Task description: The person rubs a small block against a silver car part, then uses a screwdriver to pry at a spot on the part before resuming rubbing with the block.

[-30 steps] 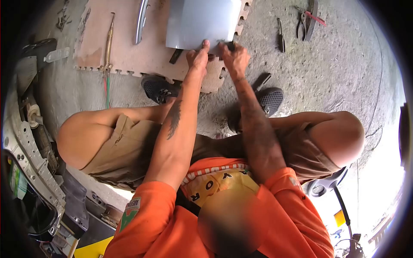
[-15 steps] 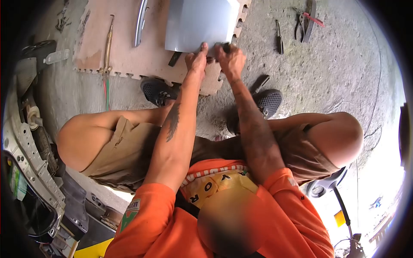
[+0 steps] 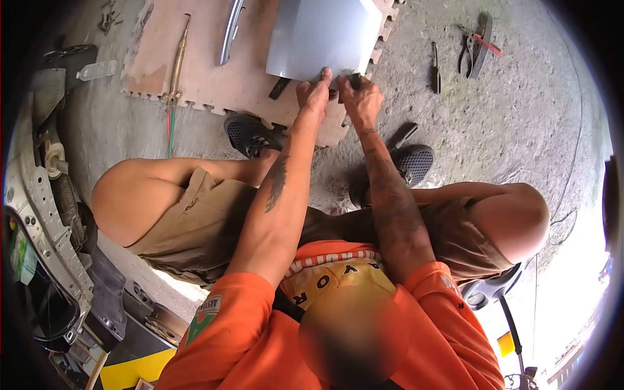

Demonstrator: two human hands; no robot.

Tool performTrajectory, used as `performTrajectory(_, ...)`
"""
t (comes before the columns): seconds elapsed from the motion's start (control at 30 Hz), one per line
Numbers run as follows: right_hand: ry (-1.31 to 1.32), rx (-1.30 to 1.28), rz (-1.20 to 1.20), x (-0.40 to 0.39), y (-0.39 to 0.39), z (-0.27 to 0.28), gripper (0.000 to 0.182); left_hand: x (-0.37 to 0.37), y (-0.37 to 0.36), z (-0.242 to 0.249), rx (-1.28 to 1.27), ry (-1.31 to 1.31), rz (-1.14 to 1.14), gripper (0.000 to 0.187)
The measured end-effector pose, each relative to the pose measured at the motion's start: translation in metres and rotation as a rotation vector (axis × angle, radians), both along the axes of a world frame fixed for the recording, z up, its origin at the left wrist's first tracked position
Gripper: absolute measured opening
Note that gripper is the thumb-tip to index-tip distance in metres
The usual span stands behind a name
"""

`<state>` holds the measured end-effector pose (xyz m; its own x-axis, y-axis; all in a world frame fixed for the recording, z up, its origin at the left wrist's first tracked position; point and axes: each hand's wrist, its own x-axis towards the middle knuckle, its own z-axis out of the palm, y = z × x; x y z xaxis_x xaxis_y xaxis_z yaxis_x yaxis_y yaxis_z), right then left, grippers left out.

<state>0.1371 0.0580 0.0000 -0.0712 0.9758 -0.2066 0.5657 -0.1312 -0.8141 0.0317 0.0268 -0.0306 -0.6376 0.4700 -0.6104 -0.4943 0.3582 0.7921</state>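
A grey metal panel (image 3: 325,39) lies on the tan foam mat (image 3: 211,78) at the top centre. At its lower edge my left hand (image 3: 314,94) grips the panel, the thumb on top and the fingers curled under. Just right of it my right hand (image 3: 361,99) is closed round a small dark object (image 3: 355,80) against the panel's lower right corner. What the object is cannot be made out. A dark strip (image 3: 279,88) sticks out from under the panel, left of my left hand.
A brass torch (image 3: 177,68) with red and green hoses and a chrome strip (image 3: 230,32) lie on the mat. On the concrete at right are a screwdriver (image 3: 436,70) and pliers (image 3: 467,55). A plastic bottle (image 3: 97,71) and car parts (image 3: 55,227) stand at left.
The whole view has shifted, so the panel, mat and tools appear farther right and slightly lower. Both hands remain at the panel's lower edge.
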Motion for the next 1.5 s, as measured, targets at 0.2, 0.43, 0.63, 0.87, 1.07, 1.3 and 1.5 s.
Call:
performTrajectory(0.2, -0.007, 0.061, -0.018, -0.001, -0.002, -0.001, 0.030, -0.001, -0.001, 0.006, -0.031, -0.068, -0.042, 0.041)
performTrajectory(0.43, -0.022, 0.062, 0.008, 0.001, 0.008, -0.003, 0.031, 0.001, -0.007, 0.003, -0.021, -0.066, -0.046, 0.044)
performTrajectory(0.63, 0.004, 0.014, 0.023, -0.003, 0.011, 0.009, 0.030, 0.000, -0.010, 0.000, -0.002, -0.074, -0.036, 0.043)
performTrajectory(0.87, 0.024, 0.016, -0.011, -0.006, 0.025, 0.010, 0.029, -0.001, -0.003, 0.011, -0.031, -0.071, -0.061, 0.044)
performTrajectory(1.07, 0.002, 0.080, -0.050, -0.002, 0.009, 0.005, 0.030, -0.002, -0.003, 0.002, -0.066, -0.026, -0.055, 0.040)
performTrajectory(1.3, -0.028, 0.076, -0.042, -0.003, 0.001, 0.008, 0.027, -0.001, 0.002, 0.011, -0.024, -0.026, -0.043, 0.043)
performTrajectory(1.5, 0.084, -0.042, -0.047, -0.003, -0.006, 0.008, 0.031, -0.002, -0.001, 0.004, -0.013, -0.054, -0.018, 0.041)
